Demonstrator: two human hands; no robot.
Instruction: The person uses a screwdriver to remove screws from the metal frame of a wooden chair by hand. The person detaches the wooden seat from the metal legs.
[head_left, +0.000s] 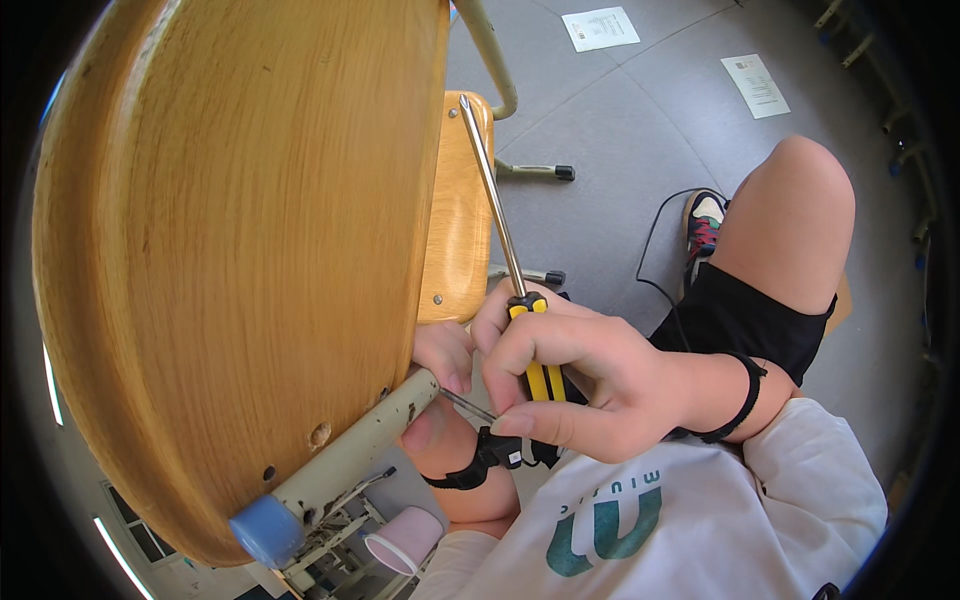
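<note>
My right hand (pixel 600 385) is closed around a screwdriver (pixel 545 375) with a yellow and black handle, its long steel shaft pointing up and away. The thumb of that hand also meets the outer end of a thin metal bolt (pixel 466 404). This bolt sticks out at the end of a chipped pale-green metal tube (pixel 365 440) along the edge of a wooden board (pixel 260 250). Wrapped about the tube's end is my left hand (pixel 443 352), partly hidden by the tube and the board. A blue cap (pixel 267 530) covers the tube's other end.
Beyond the board stands a chair with a wooden seat (pixel 460 210) and metal legs. Two printed sheets, one a white paper (pixel 600 29), lie on the grey floor. A black cable (pixel 655 225) runs near my shoe (pixel 704 225). A pale pink bin (pixel 405 538) sits below.
</note>
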